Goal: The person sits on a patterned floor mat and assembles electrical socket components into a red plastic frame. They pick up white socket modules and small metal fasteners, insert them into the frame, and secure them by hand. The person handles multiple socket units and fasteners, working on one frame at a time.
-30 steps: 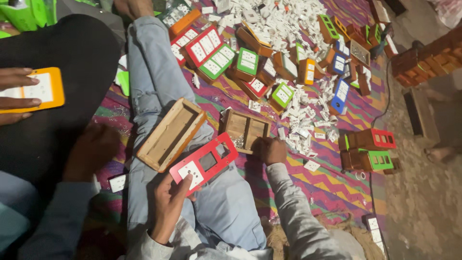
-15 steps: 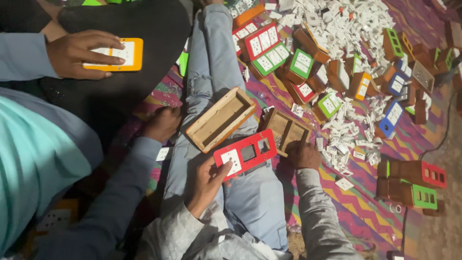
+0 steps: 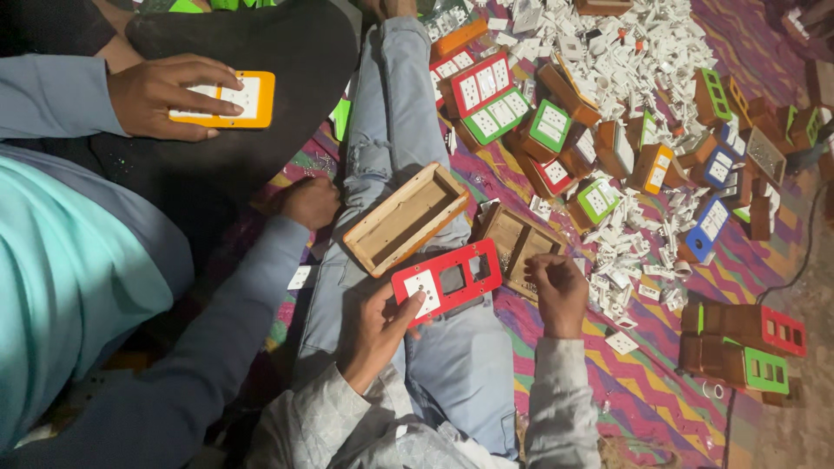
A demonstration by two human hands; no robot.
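1. Over your lap, your left hand (image 3: 375, 328) has its grip closed on a red rectangular plastic switch plate (image 3: 446, 282).
2. Your right hand (image 3: 558, 293) rests, fingers curled, holding nothing, at an open wooden box (image 3: 518, 240).

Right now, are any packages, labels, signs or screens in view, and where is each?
No packages, signs or screens show.
Red plate: rectangular faceplate with cut-outs and a white insert, in the left hand over the lap.
Orange plate: rectangular, white inserts, under another person's hand at upper left.
Coloured plates: red, green, blue and orange on wooden boxes across the mat.
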